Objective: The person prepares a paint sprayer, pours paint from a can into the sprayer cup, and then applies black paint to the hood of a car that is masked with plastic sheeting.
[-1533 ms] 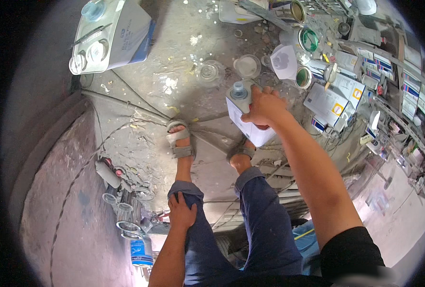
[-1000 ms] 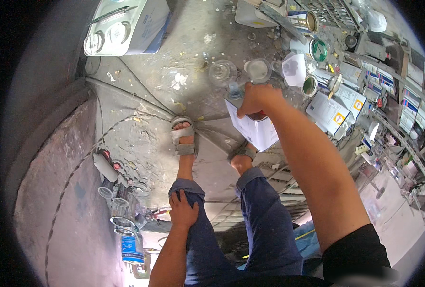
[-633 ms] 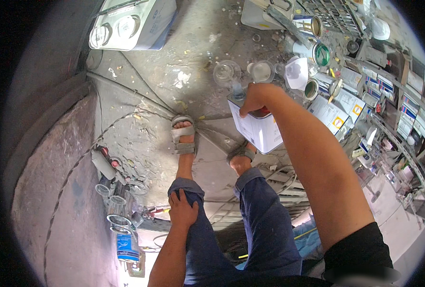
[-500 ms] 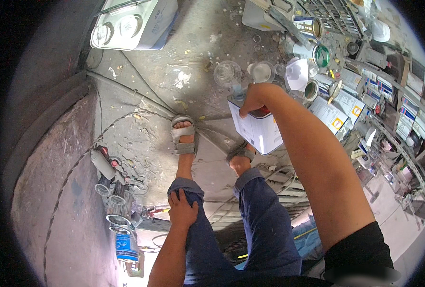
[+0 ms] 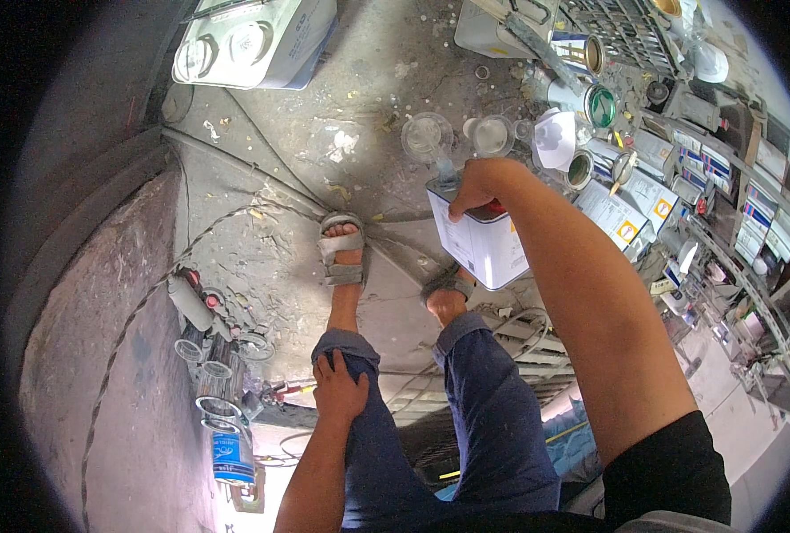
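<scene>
My right hand [image 5: 482, 182] is curled over the top of a white rectangular tin can [image 5: 484, 247] with a red cap, which stands on the concrete floor in front of my right foot. A small greyish clear piece [image 5: 445, 171] shows at my fingertips; I cannot tell what it is. Just beyond the can stand two clear plastic cups [image 5: 428, 135] [image 5: 491, 135]. My left hand [image 5: 340, 391] lies flat on my left knee, fingers spread on the blue trouser leg, holding nothing.
A white box with round dials [image 5: 253, 40] lies at the far left. Open paint cans [image 5: 601, 105], a white funnel-like cup [image 5: 555, 138] and stacked cartons [image 5: 621, 213] crowd the right. Spray cans and glass jars [image 5: 206, 306] and a blue can [image 5: 233, 453] sit along the raised ledge on the left.
The view has tilted, so the floor things sit a little higher. My right hand has stayed on top of the tin can. My left hand has not moved from my knee.
</scene>
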Motion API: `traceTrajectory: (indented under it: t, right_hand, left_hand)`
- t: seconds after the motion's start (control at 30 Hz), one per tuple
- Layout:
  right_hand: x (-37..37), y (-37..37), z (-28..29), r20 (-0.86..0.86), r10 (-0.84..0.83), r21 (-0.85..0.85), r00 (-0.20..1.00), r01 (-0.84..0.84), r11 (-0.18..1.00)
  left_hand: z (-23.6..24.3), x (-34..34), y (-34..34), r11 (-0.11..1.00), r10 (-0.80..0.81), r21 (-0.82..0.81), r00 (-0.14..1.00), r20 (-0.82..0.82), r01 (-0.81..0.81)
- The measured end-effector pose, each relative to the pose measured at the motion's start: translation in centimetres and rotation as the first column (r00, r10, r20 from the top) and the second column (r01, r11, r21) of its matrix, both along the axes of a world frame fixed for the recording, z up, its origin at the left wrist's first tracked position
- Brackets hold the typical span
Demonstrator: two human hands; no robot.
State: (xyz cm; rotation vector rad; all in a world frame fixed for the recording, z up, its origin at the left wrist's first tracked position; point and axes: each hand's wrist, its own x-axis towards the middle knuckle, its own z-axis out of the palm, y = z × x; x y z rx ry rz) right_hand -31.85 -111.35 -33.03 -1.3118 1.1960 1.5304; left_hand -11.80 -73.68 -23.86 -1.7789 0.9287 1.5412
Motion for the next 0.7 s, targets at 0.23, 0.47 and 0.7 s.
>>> traceTrajectory:
  t: [0.23,0.47,0.7]
  right_hand:
    - [-0.8,0.5,-0.9,-0.056,-0.011,-0.027,0.998,0.010,1.000]
    - [-0.2,0.7,-0.5,-0.058,-0.023,-0.045,0.998,0.021,0.999]
    - [-0.6,0.7,-1.1,-0.056,-0.038,-0.025,0.998,0.037,0.999]
  left_hand:
    - [-0.2,0.0,0.2,1.000,0.008,-0.027,1.000,-0.006,-0.008]
    - [-0.1,0.0,0.2,1.000,0.001,-0.015,1.000,0.005,-0.001]
    - [-0.2,0.0,0.3,0.999,0.010,-0.039,1.000,0.001,-0.010]
